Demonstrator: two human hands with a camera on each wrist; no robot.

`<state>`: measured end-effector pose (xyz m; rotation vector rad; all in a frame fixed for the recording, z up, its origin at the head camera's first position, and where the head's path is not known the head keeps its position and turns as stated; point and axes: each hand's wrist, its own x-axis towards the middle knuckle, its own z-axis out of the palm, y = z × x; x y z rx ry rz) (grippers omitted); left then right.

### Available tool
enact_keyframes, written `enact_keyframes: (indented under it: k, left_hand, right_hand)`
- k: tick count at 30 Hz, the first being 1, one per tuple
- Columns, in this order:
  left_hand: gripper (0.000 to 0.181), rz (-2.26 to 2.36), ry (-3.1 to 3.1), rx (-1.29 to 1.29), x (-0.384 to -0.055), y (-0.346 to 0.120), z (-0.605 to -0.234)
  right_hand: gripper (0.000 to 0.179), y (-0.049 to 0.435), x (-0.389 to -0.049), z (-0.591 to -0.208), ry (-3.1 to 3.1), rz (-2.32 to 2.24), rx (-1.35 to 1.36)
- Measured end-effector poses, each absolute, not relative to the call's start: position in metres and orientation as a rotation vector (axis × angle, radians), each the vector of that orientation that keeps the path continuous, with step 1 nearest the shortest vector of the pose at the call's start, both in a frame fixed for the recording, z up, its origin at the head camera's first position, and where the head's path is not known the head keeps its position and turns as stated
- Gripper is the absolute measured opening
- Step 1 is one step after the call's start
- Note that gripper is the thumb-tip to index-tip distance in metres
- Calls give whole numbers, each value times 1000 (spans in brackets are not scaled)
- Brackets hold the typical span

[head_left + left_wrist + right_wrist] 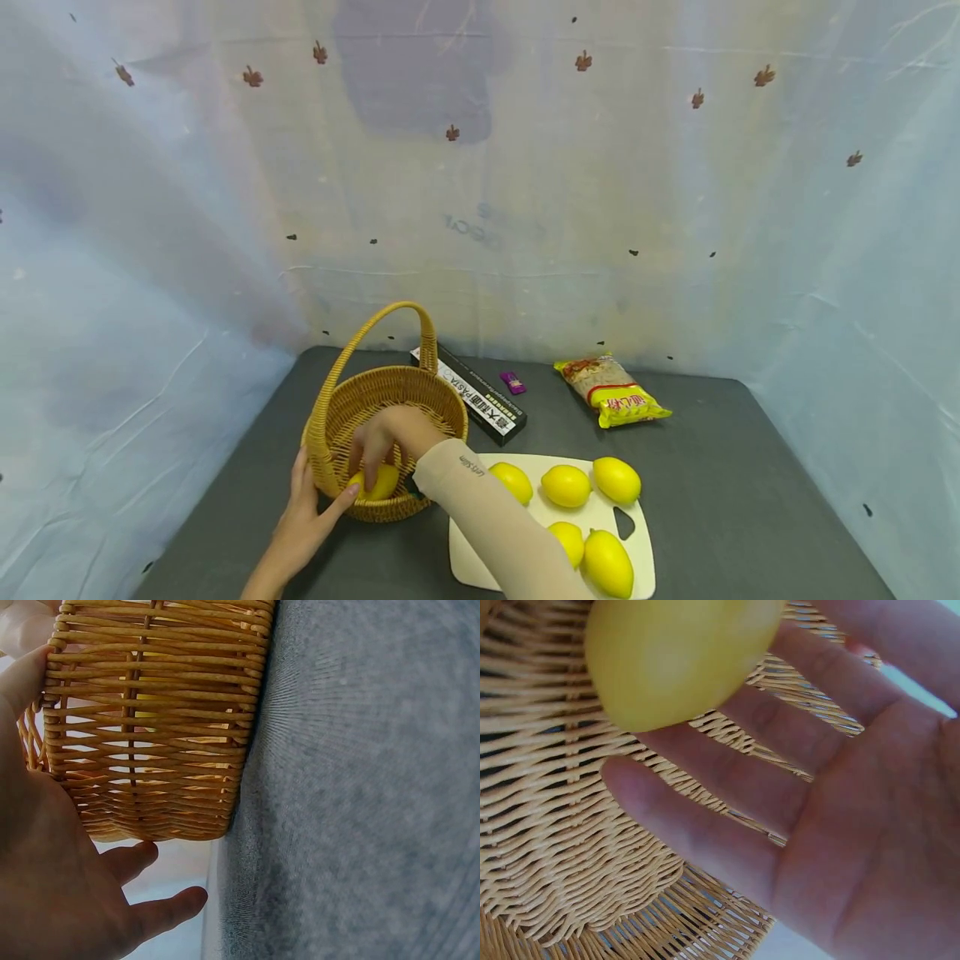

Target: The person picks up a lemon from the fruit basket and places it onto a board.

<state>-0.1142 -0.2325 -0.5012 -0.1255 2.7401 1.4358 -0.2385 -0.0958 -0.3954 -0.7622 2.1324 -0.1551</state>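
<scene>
A round wicker basket with a tall arched handle stands at the left of the dark table. My left hand holds its near-left side, with the thumb at the rim; in the left wrist view two fingertips stick out past the woven wall. My right hand reaches down inside the basket. Its fingers hold a lemon low in the basket near the front wall. In the right wrist view the lemon lies against the fingers, its upper part cut off by the frame.
Right of the basket lies a white cutting board with several lemons, partly covered by the right sleeve. Behind are a black pasta box, a small purple packet and a yellow food bag. A patterned curtain hangs behind the table.
</scene>
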Motion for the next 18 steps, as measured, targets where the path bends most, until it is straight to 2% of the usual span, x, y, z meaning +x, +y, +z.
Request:
enact_keyframes:
  k: [10, 18]
  left_hand:
    - [96, 1448, 2770, -103, -113, -231, -503]
    - [99, 1452, 2750, -138, -113, -232, -502]
  right_hand:
    - [46, -97, -235, -400, 2134, -161, -737]
    - [50, -105, -235, -404, 2151, 44, -797]
